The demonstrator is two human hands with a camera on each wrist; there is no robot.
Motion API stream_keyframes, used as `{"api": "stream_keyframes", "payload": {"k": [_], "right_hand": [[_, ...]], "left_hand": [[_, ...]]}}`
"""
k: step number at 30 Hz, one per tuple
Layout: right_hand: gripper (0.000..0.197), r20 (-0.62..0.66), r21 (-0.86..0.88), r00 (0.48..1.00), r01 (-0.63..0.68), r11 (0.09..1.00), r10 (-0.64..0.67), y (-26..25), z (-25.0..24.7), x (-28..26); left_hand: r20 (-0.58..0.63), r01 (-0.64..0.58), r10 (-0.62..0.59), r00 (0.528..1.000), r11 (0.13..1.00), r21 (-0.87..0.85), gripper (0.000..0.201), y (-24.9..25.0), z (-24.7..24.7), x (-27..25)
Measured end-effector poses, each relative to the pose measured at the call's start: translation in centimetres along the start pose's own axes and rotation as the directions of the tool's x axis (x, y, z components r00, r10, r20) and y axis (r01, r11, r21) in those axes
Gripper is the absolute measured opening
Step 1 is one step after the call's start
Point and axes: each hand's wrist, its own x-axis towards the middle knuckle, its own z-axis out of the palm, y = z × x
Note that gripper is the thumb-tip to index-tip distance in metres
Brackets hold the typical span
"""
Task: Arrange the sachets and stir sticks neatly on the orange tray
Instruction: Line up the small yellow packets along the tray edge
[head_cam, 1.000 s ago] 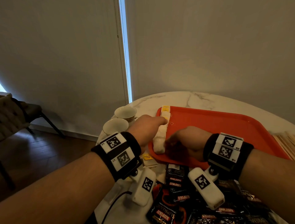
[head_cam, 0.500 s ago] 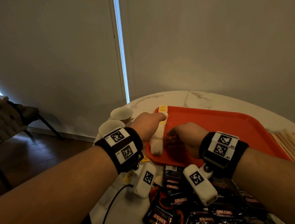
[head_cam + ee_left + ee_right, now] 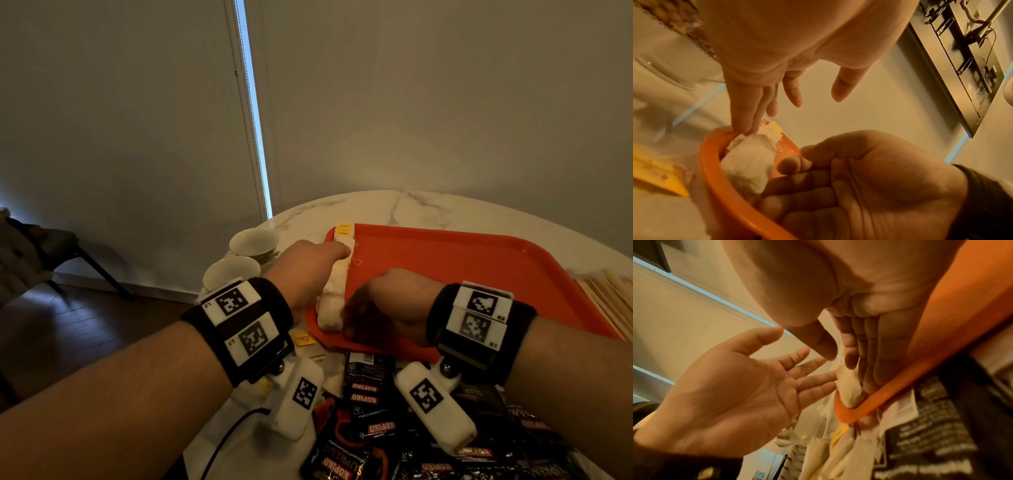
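Note:
An orange tray (image 3: 479, 274) lies on the marble table. A row of white tea-bag sachets (image 3: 337, 284) with yellow tags runs along its left rim. My left hand (image 3: 318, 263) lies against the row's outer side. Its straight fingers (image 3: 744, 123) touch the far bags at the tray rim (image 3: 715, 178). My right hand (image 3: 380, 301) is inside the tray, with its fingers (image 3: 869, 369) pressed flat against the nearest sachet (image 3: 849, 387). Neither hand grips anything. The thumbs stand clear of the bags.
Two white cups (image 3: 253, 241) (image 3: 231, 274) stand left of the tray. A pile of dark Kopiko sachets (image 3: 370, 394) covers the near table under my wrists. Wooden stir sticks (image 3: 613, 298) lie right of the tray. One loose yellow-tagged bag (image 3: 305, 339) sits off the tray's near corner.
Both hands stay pressed against the row of tea bags. My right hand has edged slightly toward its near end, and the view has shifted a little.

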Motion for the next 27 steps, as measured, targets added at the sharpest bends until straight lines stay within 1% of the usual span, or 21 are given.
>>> {"api": "stream_keyframes", "payload": {"k": [3,4,6,7,8,9,11,12,13,14,16,17,18,19,21,23,25,27], "right_hand": [[0.020,-0.010,-0.063,0.999,0.048,0.997,-0.049,0.2,0.6,0.2],[0.019,-0.007,-0.053,0.999,0.035,0.998,-0.036,0.2,0.4,0.1],[0.019,-0.008,-0.059,1.000,0.029,0.998,-0.029,-0.1,-0.3,-0.5],[0.018,-0.011,-0.119,0.998,0.056,0.991,-0.058,-0.1,-0.7,-0.7],[0.017,-0.020,-0.199,0.994,0.100,0.975,-0.106,-0.3,-0.9,-1.0],[0.015,-0.022,-0.273,0.986,0.156,0.949,-0.168,-0.4,-0.9,-1.3],[0.010,0.045,-0.380,0.961,0.269,0.885,-0.273,-1.0,-0.5,-2.3],[0.011,0.105,-0.446,0.948,0.316,0.838,-0.302,-1.3,-0.1,-2.8],[0.017,0.178,-0.532,0.932,0.360,0.767,-0.314,-1.7,0.4,-3.2],[0.024,0.248,-0.622,0.916,0.399,0.673,-0.314,-2.0,1.0,-3.8],[0.042,0.357,-0.774,0.878,0.469,0.425,-0.317,-2.3,2.7,-4.9],[0.052,0.397,-0.819,0.862,0.488,0.302,-0.316,-2.3,3.6,-5.1],[0.061,0.425,-0.845,0.852,0.495,0.205,-0.307,-2.1,4.4,-5.4],[0.069,0.446,-0.858,0.845,0.497,0.128,-0.295,-2.0,5.2,-5.5],[0.082,0.480,-0.865,0.834,0.502,0.014,-0.272,-1.7,6.5,-5.4],[0.091,0.493,-0.866,0.833,0.498,-0.047,-0.250,-1.6,7.7,-5.0],[0.094,0.492,-0.870,0.835,0.485,-0.095,-0.244,-1.6,8.7,-4.7],[0.093,0.503,-0.864,0.835,0.476,-0.164,-0.223,-1.6,9.6,-4.6]], "left_hand": [[-0.004,-0.015,0.015,1.000,1.000,-0.001,0.042,-0.1,0.2,-0.6],[0.001,-0.022,0.022,1.000,1.000,-0.001,0.042,-0.1,0.2,-0.6],[0.028,-0.033,0.034,0.999,0.999,-0.006,0.053,-0.1,-0.3,-0.8],[0.040,-0.034,0.034,0.999,0.999,0.005,0.059,-0.3,-0.7,-1.1],[0.053,-0.044,0.043,0.998,0.999,0.025,0.060,-0.5,-1.3,-1.6],[0.064,-0.056,0.053,0.997,0.997,0.050,0.056,-0.7,-1.9,-2.1],[0.082,-0.097,0.090,0.993,0.991,0.091,0.035,-1.3,-3.0,-3.6],[0.088,-0.124,0.115,0.989,0.986,0.110,0.024,-1.7,-3.6,-4.5],[0.083,-0.153,0.142,0.986,0.977,0.147,0.017,-2.1,-4.3,-5.5],[0.069,-0.182,0.171,0.983,0.962,0.204,0.012,-2.7,-4.9,-6.3],[0.039,-0.226,0.226,0.973,0.915,0.335,0.006,-3.8,-6.3,-7.9],[0.036,-0.238,0.244,0.969,0.886,0.398,0.008,-4.3,-7.0,-8.6],[0.043,-0.237,0.244,0.969,0.861,0.451,0.011,-4.9,-7.7,-9.1],[0.055,-0.225,0.229,0.972,0.839,0.496,0.013,-5.5,-8.4,-9.7],[0.070,-0.198,0.195,0.978,0.789,0.581,0.016,-6.4,-9.9,-10.6],[0.060,-0.151,0.149,0.987,0.730,0.667,0.017,-7.3,-11.2,-11.1],[0.046,-0.082,0.070,0.996,0.687,0.722,0.024,-8.1,-12.2,-11.2],[0.043,-0.036,0.005,0.999,0.638,0.769,0.037,-8.9,-12.6,-10.9]]}}
